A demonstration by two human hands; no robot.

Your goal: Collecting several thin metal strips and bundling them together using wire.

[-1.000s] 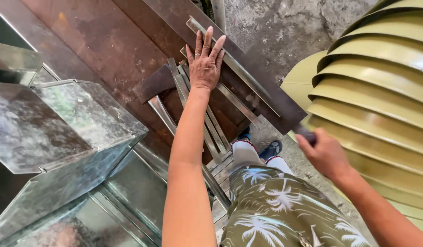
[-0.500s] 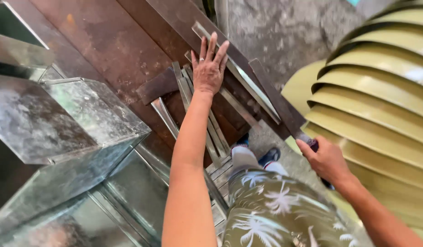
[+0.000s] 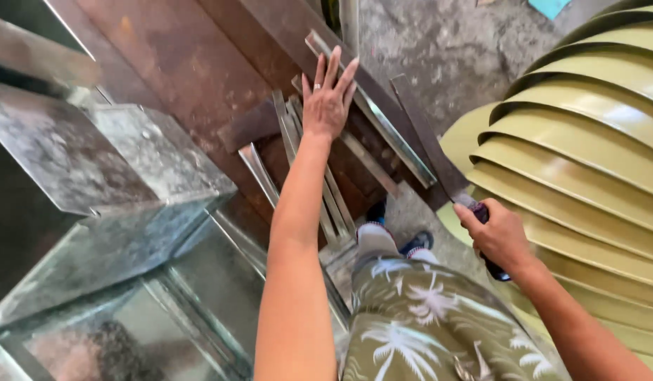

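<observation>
My left hand (image 3: 326,102) lies flat with fingers spread on a bundle of long grey metal strips (image 3: 331,200) that rest on a rusty steel sheet (image 3: 185,63). Just right of the fingers runs a shiny angle strip (image 3: 383,127). My right hand (image 3: 499,236) is closed around the dark handle (image 3: 494,267) of a tool with a long flat rusty blade (image 3: 428,141). The blade points up and left toward the strips, and its tip ends near the angle strip.
Galvanized sheet-metal boxes (image 3: 129,162) stand at the left and lower left. A stack of curved yellow-green sheets (image 3: 587,141) fills the right side. Rough concrete floor (image 3: 439,42) shows at the top. My palm-print shorts (image 3: 432,324) and a shoe (image 3: 418,241) are below.
My right hand has come up and forward with the tool, so its long blade now shows beside the strips. My left hand has stayed flat on the strips.
</observation>
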